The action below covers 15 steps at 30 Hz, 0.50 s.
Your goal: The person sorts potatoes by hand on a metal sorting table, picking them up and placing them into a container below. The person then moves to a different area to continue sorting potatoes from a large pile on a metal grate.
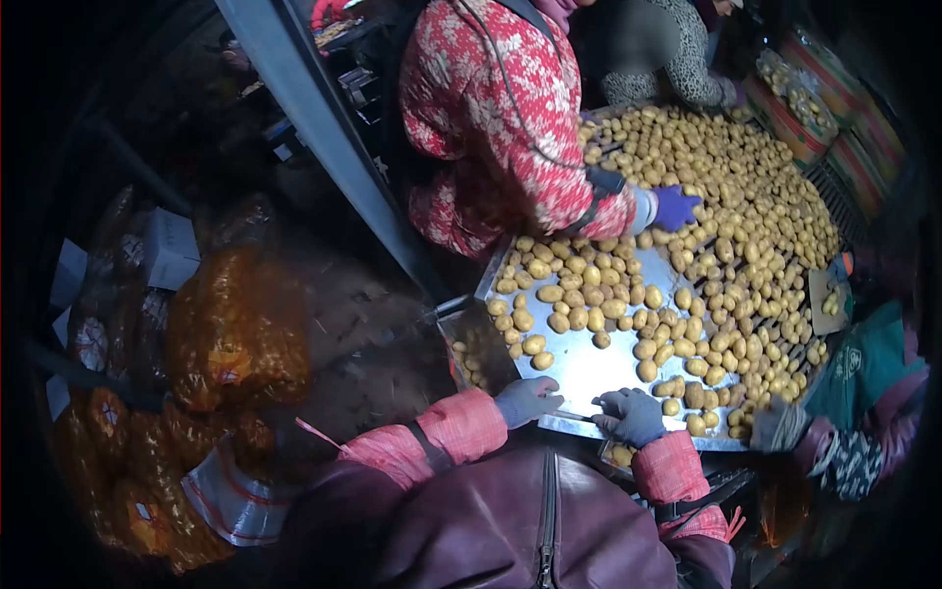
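Observation:
Many potatoes (726,177) lie on a metal sorting table (579,378), thickest at the back and right. My left hand (528,401), in a grey glove, is at the table's near left edge, its fingers pointing right over the bare metal. My right hand (630,415), also gloved in grey, rests at the near edge, fingers bent toward the left hand. A small gap separates the two hands. Potatoes lie just beyond and to the right of them. Whether either hand holds something small at the rim cannot be made out.
A person in a red floral jacket (491,128) reaches a purple-gloved hand (675,208) over the potatoes. Another person's gloved hand (780,427) is at the right edge. Filled orange net bags (235,334) stand left, beyond a metal post (324,128). Boxes (795,118) stand back right.

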### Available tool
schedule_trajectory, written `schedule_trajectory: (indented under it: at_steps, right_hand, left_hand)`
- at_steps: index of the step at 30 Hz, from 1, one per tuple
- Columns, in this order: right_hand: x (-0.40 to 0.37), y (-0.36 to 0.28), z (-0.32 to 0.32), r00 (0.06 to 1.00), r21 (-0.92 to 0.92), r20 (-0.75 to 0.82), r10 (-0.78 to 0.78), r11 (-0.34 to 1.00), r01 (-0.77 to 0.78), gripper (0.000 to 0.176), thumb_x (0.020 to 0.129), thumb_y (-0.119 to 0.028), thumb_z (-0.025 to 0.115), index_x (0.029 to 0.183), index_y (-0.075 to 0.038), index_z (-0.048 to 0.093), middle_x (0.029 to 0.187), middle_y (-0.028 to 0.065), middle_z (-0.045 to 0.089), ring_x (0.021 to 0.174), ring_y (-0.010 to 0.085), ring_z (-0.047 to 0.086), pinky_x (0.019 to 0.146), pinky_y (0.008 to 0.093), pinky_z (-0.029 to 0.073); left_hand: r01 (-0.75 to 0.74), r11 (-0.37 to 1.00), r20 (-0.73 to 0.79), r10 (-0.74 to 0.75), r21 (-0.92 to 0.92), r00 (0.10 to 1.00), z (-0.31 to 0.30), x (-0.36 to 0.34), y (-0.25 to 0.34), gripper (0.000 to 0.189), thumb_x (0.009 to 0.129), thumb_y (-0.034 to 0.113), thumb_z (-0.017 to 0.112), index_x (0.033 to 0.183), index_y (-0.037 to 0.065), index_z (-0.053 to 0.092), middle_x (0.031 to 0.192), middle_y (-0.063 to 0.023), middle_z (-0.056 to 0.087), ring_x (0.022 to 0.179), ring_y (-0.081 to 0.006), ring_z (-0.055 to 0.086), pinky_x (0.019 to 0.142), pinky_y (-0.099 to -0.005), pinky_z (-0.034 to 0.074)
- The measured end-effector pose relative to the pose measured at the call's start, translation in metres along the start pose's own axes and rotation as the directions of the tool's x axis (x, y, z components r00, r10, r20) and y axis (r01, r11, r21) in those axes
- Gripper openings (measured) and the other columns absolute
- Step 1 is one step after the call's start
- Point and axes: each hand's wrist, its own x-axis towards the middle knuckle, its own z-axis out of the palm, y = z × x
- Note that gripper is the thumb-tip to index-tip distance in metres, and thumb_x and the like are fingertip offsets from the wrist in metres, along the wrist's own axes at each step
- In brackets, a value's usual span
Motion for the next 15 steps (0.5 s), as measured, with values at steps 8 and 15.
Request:
schedule_trajectory:
  at_steps: [8, 15]
  right_hand:
    - [0.040, -0.011, -0.003, 0.986, -0.310, 0.166, 0.028, 0.950, 0.025, 0.031, 0.087, -0.043, 0.068, 0.103, -0.016, 0.064, 0.099, 0.0100, 0.072, 0.094, 0.0342, 0.068, 0.076, 0.0511, 0.053]
    - [0.069, -0.017, -0.029, 0.976, -0.143, 0.214, 0.042, 0.990, -0.012, 0.044, 0.085, -0.057, 0.062, 0.093, -0.013, 0.065, 0.086, 0.0179, 0.072, 0.083, 0.0413, 0.070, 0.074, 0.0513, 0.053]
  left_hand:
    - [-0.135, 0.964, -0.066, 0.154, 0.228, 0.986, -0.003, 0.018, 0.039, 0.055, 0.097, 0.048, 0.064, 0.134, 0.007, 0.060, 0.102, -0.0143, 0.069, 0.091, -0.0280, 0.066, 0.082, -0.0406, 0.053]
    - [-0.101, 0.405, -0.206, 0.646, 0.909, 0.735, -0.090, 0.085, 0.038, 0.069, 0.095, 0.056, 0.055, 0.140, 0.004, 0.054, 0.140, -0.0231, 0.054, 0.140, -0.0436, 0.041, 0.116, -0.0621, 0.028]
